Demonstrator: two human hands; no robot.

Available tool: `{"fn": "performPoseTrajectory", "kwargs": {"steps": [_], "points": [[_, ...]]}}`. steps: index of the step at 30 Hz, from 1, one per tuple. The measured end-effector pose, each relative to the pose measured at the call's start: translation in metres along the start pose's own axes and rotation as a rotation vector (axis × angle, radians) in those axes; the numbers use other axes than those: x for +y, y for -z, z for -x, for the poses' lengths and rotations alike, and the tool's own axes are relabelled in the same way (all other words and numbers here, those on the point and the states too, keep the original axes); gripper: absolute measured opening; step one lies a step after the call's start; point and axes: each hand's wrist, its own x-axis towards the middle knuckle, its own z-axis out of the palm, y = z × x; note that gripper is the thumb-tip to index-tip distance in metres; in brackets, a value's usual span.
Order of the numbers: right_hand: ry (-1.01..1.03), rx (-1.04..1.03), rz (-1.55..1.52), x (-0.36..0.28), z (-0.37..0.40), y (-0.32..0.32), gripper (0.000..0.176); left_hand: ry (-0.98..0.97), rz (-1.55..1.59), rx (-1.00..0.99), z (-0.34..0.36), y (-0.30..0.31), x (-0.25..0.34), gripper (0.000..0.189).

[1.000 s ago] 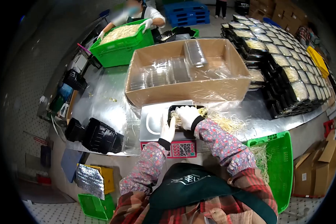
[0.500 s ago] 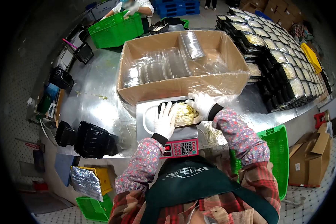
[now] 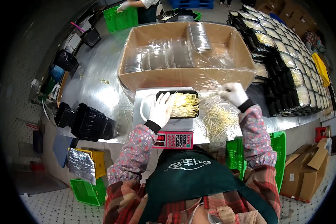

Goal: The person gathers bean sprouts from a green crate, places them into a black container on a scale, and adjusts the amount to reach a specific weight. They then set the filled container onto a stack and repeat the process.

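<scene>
A black tray of pale yellow sprouts (image 3: 185, 105) rests on the metal plate of a scale (image 3: 145, 98) with a red keypad. My left hand (image 3: 161, 110), in a white glove, lies over the tray's left end with its fingers stretched out. Right of the tray, my right hand (image 3: 233, 94), also gloved, is raised with curled fingers above a loose heap of sprouts (image 3: 218, 121). A few thin strands show beside its fingertips; what the fingers grip is too small to make out.
Behind the scale stands a large carton (image 3: 186, 78) of clear plastic lids. Stacked filled trays (image 3: 287, 74) line the right side. Empty black trays (image 3: 89, 122) sit at the left. A person's arm (image 3: 132, 4) reaches to a green crate (image 3: 119, 18) at the back.
My right hand has left the tray and moved right, over the loose sprouts. My left hand stays at the tray's left end. The back green crate has shifted away and is now upright.
</scene>
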Motion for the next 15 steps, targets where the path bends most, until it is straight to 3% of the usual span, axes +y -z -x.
{"fn": "performPoseTrajectory", "kwargs": {"steps": [2, 4, 6, 7, 8, 10, 12, 15], "points": [[-0.077, 0.095, -0.101, 0.004, 0.014, 0.025, 0.011, 0.038, 0.130, 0.008, 0.001, 0.011, 0.001, 0.048], [-0.130, 0.113, -0.282, 0.054, 0.018, 0.035, 0.009, 0.064, 0.268, 0.083, 0.001, 0.019, -0.010, 0.048], [-0.167, 0.079, -0.324, 0.098, 0.028, 0.031, 0.008, 0.110, 0.681, 0.253, -0.002, 0.041, -0.010, 0.040], [-0.267, 0.104, -0.197, 0.136, 0.028, 0.021, 0.009, 0.099, 0.622, 0.279, -0.001, 0.046, -0.021, 0.039], [-0.236, 0.105, 0.155, 0.173, 0.033, 0.012, 0.011, 0.090, 0.562, 0.301, 0.002, 0.053, -0.036, 0.038], [-0.027, 0.089, 0.374, 0.195, 0.047, 0.011, 0.012, 0.133, 0.529, 0.338, 0.006, 0.071, -0.046, 0.036], [-0.225, 0.147, 0.190, 0.199, 0.048, 0.022, 0.010, 0.153, 0.502, 0.325, 0.010, 0.083, -0.051, 0.035], [-0.160, 0.194, 0.030, 0.167, 0.039, 0.040, 0.010, 0.155, 0.568, 0.249, 0.006, 0.074, -0.040, 0.036]]}}
